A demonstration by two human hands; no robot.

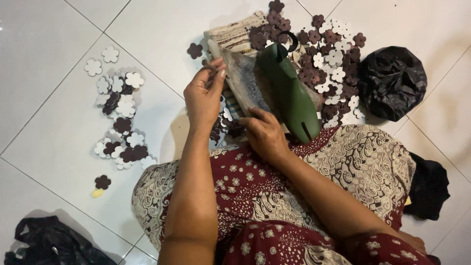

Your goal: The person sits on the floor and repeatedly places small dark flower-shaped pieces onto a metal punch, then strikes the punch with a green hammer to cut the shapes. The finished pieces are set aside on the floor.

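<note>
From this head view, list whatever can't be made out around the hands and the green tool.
- Left hand: what its fingertips pinch is too small to tell.
- Right hand: its palm side is turned away, and it hides the near end of the grey board.
- Green tool: its underside is hidden by its own body.
- Black bag: cut off by the bottom edge.

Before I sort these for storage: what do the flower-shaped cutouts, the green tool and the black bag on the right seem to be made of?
The flower cutouts look like thin matte foam or felt sheet: flat, clean-edged, white or dark brown. The green tool seems to be smooth moulded plastic with a dull sheen. The black bag looks like thin plastic film, crinkled and glossy.
</note>
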